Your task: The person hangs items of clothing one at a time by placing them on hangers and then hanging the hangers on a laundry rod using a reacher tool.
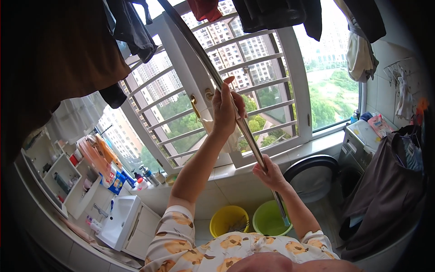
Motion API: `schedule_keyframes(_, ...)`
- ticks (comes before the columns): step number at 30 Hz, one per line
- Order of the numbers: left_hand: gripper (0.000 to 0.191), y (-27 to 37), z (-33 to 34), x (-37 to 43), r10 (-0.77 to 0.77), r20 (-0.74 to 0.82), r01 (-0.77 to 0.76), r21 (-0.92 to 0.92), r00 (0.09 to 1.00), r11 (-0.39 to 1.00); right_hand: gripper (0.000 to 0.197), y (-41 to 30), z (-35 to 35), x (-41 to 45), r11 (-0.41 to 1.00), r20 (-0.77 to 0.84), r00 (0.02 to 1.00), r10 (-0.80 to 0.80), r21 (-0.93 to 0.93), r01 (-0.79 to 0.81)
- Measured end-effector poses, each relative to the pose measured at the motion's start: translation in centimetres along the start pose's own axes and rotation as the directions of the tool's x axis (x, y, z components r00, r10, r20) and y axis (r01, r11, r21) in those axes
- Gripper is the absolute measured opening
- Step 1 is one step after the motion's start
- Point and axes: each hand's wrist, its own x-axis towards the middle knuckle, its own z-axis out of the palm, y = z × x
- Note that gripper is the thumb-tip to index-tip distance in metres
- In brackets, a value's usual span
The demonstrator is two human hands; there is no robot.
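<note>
A long, shiny metal pole (pixel 249 137) slants through the view, from the top towards the lower right. My left hand (pixel 225 110) is closed around its middle, in front of the window. Lower down, my right hand (pixel 271 174) grips the same pole. Its bottom end has a pale blue tip and appears over a green plastic basin (pixel 263 217); whether they touch, I cannot tell. The pole's upper end runs out of the picture. Something thin and pale (pixel 232 144), perhaps cloth, shows behind my left wrist.
Dark garments (pixel 278 15) hang overhead. Ahead is a barred window (pixel 253 64). A yellow bucket (pixel 217 222) stands beside the basin. At left is a white sink (pixel 119 217); bottles (pixel 148 174) line the sill. A front-loading washing machine (pixel 350 149) at right has its round door (pixel 311 180) swung out.
</note>
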Motion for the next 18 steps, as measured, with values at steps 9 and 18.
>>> schedule_keyframes(9, 0.051, 1.4, 2.1, 1.9, 0.035, 0.043, -0.036, 0.015, 0.998, 0.999, 0.028, 8.3, -2.3, -8.2, 0.893, 0.154, 0.954, 0.257, 0.339, -0.295)
schedule_keyframes(18, 0.058, 2.4, 2.4, 4.6, 0.017, 0.053, -0.017, 0.012, 0.998, 1.0, 0.026, 6.6, -2.2, -5.9, 0.953, -0.032, 0.988, 0.153, 0.269, -0.139)
